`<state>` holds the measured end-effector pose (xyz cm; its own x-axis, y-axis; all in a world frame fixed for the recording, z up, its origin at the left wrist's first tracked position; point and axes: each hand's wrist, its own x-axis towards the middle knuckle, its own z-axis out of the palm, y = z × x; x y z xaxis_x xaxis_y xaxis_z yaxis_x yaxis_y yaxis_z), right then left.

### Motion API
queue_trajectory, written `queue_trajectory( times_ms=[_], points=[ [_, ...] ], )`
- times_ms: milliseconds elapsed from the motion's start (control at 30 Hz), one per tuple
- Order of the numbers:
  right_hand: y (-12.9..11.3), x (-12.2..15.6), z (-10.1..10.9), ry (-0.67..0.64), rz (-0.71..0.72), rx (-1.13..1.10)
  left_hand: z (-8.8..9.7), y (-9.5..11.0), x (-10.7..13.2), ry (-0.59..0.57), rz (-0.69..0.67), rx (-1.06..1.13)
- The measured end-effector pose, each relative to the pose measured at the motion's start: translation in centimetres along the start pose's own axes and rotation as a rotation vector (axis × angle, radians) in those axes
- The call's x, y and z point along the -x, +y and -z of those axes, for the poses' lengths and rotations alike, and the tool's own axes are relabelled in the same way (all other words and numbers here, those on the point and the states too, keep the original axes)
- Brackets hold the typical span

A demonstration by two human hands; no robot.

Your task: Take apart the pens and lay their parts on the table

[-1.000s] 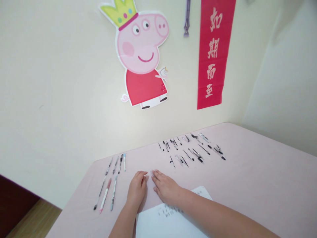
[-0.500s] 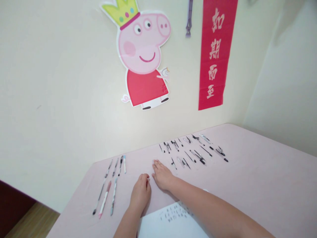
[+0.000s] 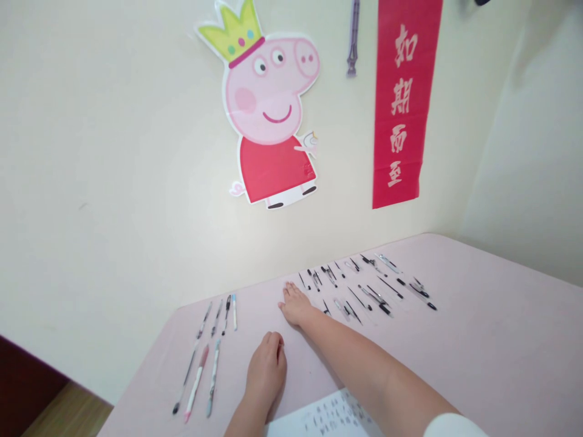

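While right hand (image 3: 296, 305) lies flat, open, empty beside pen parts (image 3: 381, 306), left hand (image 3: 268, 367) curled, contents unclear; seven pens (image 3: 213, 377) leftward.

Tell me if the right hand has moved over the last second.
Yes. The right hand has reached forward, away from the left hand, up to the scattered pen parts.

Smooth, matt: pale pink table top (image 3: 478, 346). Glossy plastic: small black pen parts (image 3: 365, 297). Matt paper: white printed sheet (image 3: 328, 420).
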<state>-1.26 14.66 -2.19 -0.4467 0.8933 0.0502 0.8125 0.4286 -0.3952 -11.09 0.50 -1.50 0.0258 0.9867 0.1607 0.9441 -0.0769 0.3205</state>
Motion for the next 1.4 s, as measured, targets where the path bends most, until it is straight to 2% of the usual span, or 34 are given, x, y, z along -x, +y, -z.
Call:
queue_trajectory(
  times_ms=[200, 500, 767, 1000, 1167, 1300, 1400],
  points=[
    [0.3, -1.3, -0.3, 0.007, -0.013, -0.012, 0.3, 0.2, -0.1, -0.014, 0.006, 0.017],
    [0.6, -1.7, -0.6, 0.001, -0.041, -0.032, 0.0, -0.1, -0.1, 0.009, -0.001, 0.037],
    [0.1, -2.1, -0.2, 0.001, -0.062, -0.058, 0.2, 0.0, -0.1, -0.002, -0.01, 0.049],
    [-0.4, -1.5, 1.0, 0.014, -0.041, -0.084, 0.1, -0.1, -0.1, 0.002, -0.006, 0.04],
    [-1.6, 1.6, 1.8, 0.009, 0.022, -0.095, -0.1, -0.3, -0.1, 0.012, -0.012, 0.053],
    [-2.6, 7.1, 2.1, -0.032, 0.204, -0.097, -0.3, -0.5, 0.0, 0.025, -0.018, 0.09],
    [-2.8, 11.6, 2.3, -0.056, 0.262, -0.1, -0.4, -0.5, 0.0, 0.023, -0.009, 0.103]
  ],
)
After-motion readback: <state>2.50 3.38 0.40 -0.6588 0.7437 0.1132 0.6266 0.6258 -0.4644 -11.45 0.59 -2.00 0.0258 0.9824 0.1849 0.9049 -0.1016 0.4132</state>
